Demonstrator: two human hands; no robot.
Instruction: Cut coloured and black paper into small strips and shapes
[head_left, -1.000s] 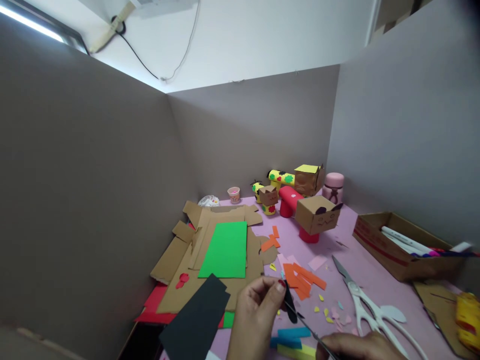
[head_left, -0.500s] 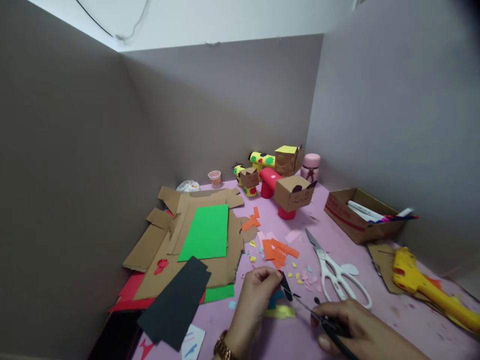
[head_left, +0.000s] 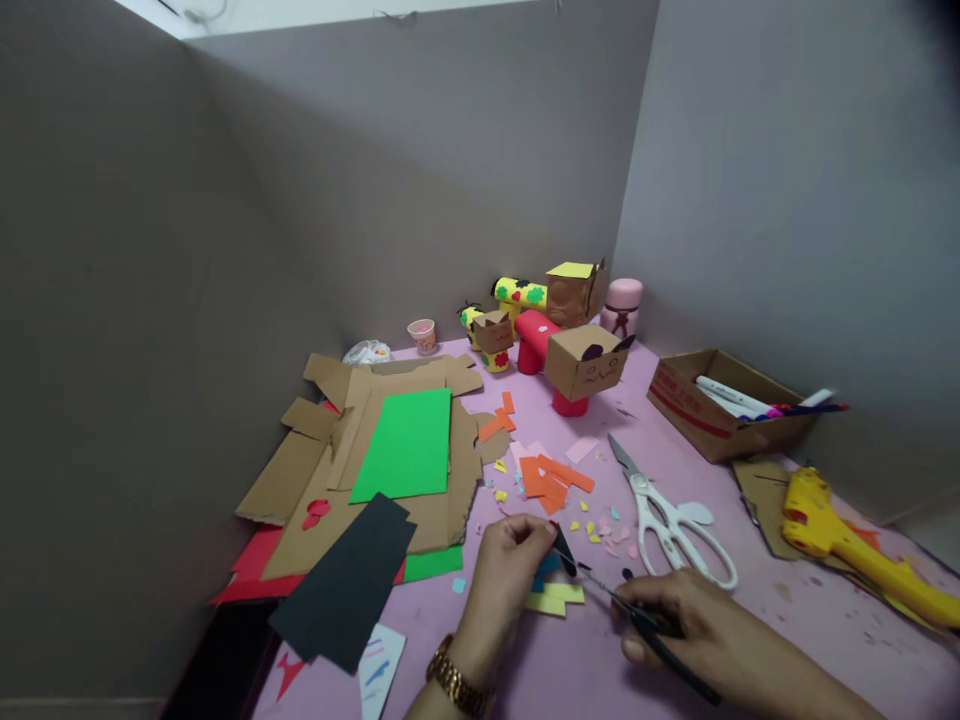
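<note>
**Snipping a tiny black paper scrap**

Left hand (head_left: 510, 560) pinches a small black paper piece (head_left: 565, 550) between thumb and fingertips, just above the pink table (head_left: 525, 660). Right hand (head_left: 675, 625) is closed around thin dark scissors (head_left: 637, 615), tips right at that scrap. White scissors (head_left: 667, 520) lie just beyond, orange paper strips (head_left: 551, 478) behind, yellow glue gun (head_left: 840, 540) off right.

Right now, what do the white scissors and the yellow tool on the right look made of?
White scissors: grey, seemingly metal blades, smooth white handles, likely plastic. Yellow tool: glossy moulded body, probably plastic; it looks like a glue gun, though that is uncertain.
</note>
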